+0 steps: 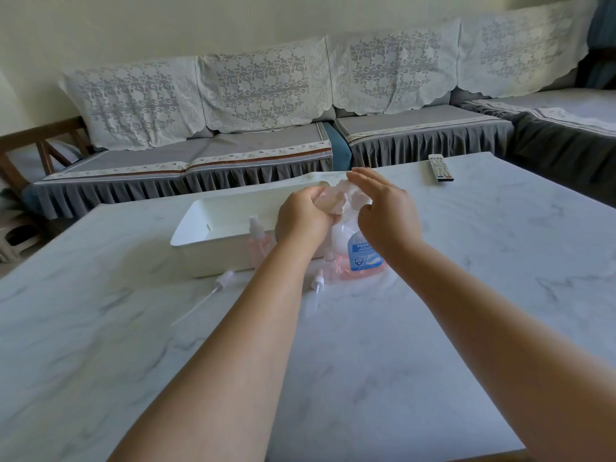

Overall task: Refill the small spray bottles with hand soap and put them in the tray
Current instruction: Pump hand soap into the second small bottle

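Note:
My left hand [301, 221] grips a small clear pink spray bottle [328, 204], held up beside the pump top of the hand soap bottle [363, 253]. My right hand [383, 208] lies with straight fingers over that pump top, which is blurred and mostly hidden. The soap bottle is clear, holds pink liquid and has a blue label. It stands in front of the white tray [200, 228]. A capped small spray bottle [256, 240] stands at the tray's front wall. Another small bottle [330, 265] stands uncapped beside the soap bottle. Two loose spray heads [222, 280] [316, 285] lie on the table.
The marble-patterned table [466, 295] stretches wide to the front and right. A remote control [440, 167] lies near its far edge. Behind the table runs a grey sofa [260, 141] with lace covers.

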